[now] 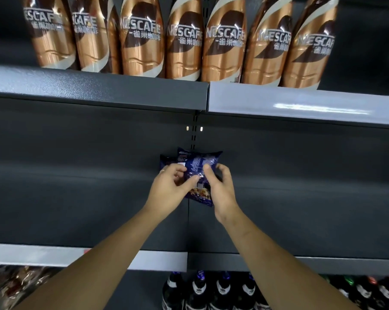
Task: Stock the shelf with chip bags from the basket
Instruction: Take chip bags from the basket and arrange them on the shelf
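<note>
A dark blue chip bag (199,163) is held over the middle of the dark grey shelf (77,209), near its back wall. My left hand (170,186) grips the bag's left side and my right hand (220,189) grips its right side. The corner of a second blue bag (166,159) shows just behind and to the left of it; most of that bag is hidden. The basket is not in view.
The shelf above carries a row of copper Nescafe bottles (184,45). Below, dark bottles (222,291) stand at the bottom right and packaged snacks (14,285) lie at the bottom left. A slotted upright (194,135) runs down the back wall.
</note>
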### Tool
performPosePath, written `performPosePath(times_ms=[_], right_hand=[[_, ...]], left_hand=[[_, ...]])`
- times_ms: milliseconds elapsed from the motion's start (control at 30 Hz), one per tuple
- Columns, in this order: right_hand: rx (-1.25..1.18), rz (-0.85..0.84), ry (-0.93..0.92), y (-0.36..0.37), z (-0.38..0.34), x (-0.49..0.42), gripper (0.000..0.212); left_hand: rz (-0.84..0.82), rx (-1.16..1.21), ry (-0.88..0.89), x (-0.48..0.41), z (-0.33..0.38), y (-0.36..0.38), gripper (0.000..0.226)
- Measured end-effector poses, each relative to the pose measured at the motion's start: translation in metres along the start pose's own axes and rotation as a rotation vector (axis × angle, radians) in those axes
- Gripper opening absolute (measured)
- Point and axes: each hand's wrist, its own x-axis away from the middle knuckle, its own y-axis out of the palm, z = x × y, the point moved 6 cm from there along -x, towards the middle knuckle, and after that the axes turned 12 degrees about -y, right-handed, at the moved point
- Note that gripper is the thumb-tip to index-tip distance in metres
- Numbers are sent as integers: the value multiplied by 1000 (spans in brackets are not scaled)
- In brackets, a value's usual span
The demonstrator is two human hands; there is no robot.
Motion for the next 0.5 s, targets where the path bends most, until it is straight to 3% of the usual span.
performPosePath(times_ms=[67, 167, 267, 400, 500], right_hand=[[-12, -5, -11, -1, -6, 2, 28], [35, -45, -46, -3, -12, 3, 40], [40, -22, -59, -10, -15, 5, 44], [47, 48, -73, -23, -19, 3, 18], [13, -42, 28, -21, -10, 7, 31]], left_hand=[[-85, 56, -91, -1, -1, 6, 49], [-183, 190, -187, -2, -6, 13, 48], [-173, 307, -252, -5, -9, 14, 40], [-175, 453, -316, -4, -12, 11, 37], [-252, 513, -331, -1, -13, 14, 47]])
